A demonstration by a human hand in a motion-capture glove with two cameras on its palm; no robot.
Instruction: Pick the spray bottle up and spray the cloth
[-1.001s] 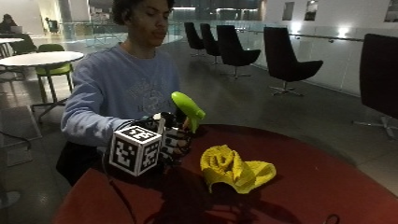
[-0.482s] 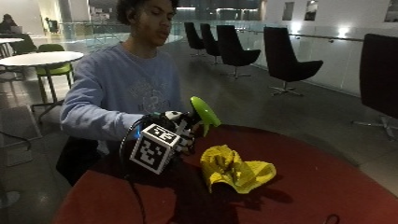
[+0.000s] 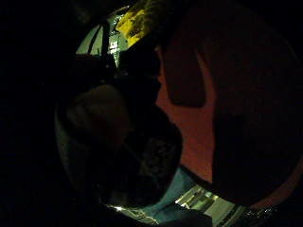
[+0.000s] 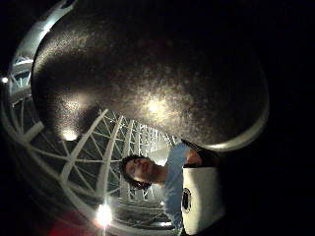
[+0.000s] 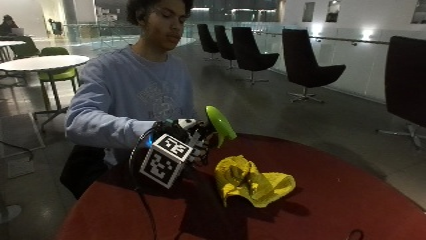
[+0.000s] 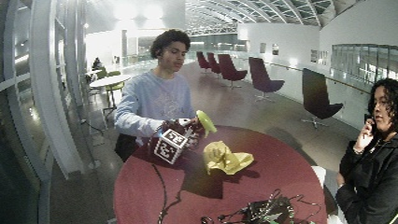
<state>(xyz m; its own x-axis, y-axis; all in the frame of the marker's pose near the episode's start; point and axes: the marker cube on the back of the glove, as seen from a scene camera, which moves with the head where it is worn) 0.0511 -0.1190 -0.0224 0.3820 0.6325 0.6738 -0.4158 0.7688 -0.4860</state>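
Outside view, hand: the gloved right hand is raised above the near-left part of the round red worktop, fingers wrapped around the spray bottle.
Outside view, bottle: only its green head shows clearly, tilted and pointing right and down toward the cloth; its body is hidden in the glove.
Outside view, cloth: the yellow cloth lies crumpled on the worktop, just right of the hand and below the bottle's head, apart from both.
Wide outside view: the person sits at the far-left edge of the worktop; hand, bottle and cloth stand in the same order, left to right.
Little finger side palm view: dark; red worktop and a patch of yellow cloth show.
Thumb side palm view: a dark rounded surface fills most of it, close to the palm; I cannot tell what it is.
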